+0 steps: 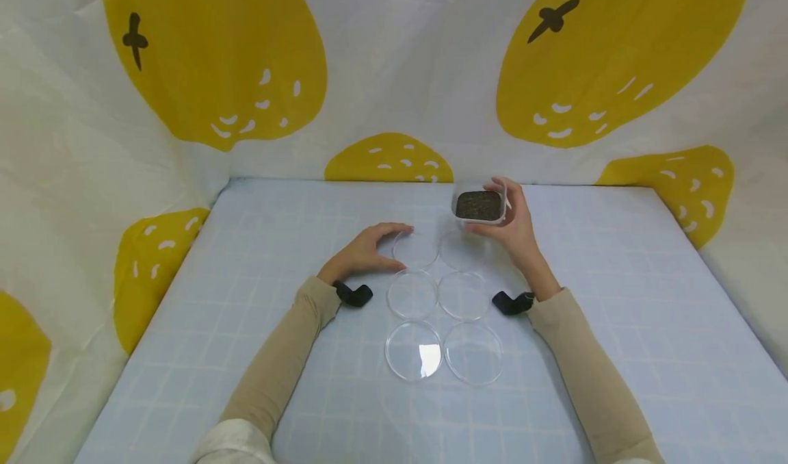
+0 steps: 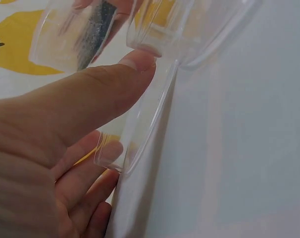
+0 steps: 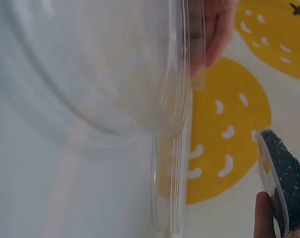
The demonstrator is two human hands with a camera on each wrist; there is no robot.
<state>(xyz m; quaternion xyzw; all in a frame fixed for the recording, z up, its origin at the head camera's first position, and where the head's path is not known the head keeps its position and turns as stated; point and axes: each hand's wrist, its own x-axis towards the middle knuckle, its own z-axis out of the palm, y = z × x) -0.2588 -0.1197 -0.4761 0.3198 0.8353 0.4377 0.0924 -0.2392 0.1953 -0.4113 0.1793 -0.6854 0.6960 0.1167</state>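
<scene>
Several clear round petri dishes stand on the table in two columns, seen in the head view. My left hand (image 1: 366, 250) holds the far-left petri dish (image 1: 416, 249) by its sides, thumb on the near edge and fingers on the far edge. In the left wrist view the thumb (image 2: 115, 84) touches clear plastic at the rim. My right hand (image 1: 519, 231) grips a small clear plastic tub (image 1: 479, 207) part-filled with dark, fine-grained material (image 3: 287, 178). That tub is raised and tilted, just behind the far-right petri dish (image 1: 458, 250). The fingers behind it are partly hidden.
Nearer the body lie the middle-left dish (image 1: 412, 294), the middle-right dish (image 1: 464, 296), the near-left dish (image 1: 414, 351) and the near-right dish (image 1: 473, 353). A pale checked cloth covers the table (image 1: 246, 354). Behind it hangs a white curtain (image 1: 412, 53) with yellow fruit prints.
</scene>
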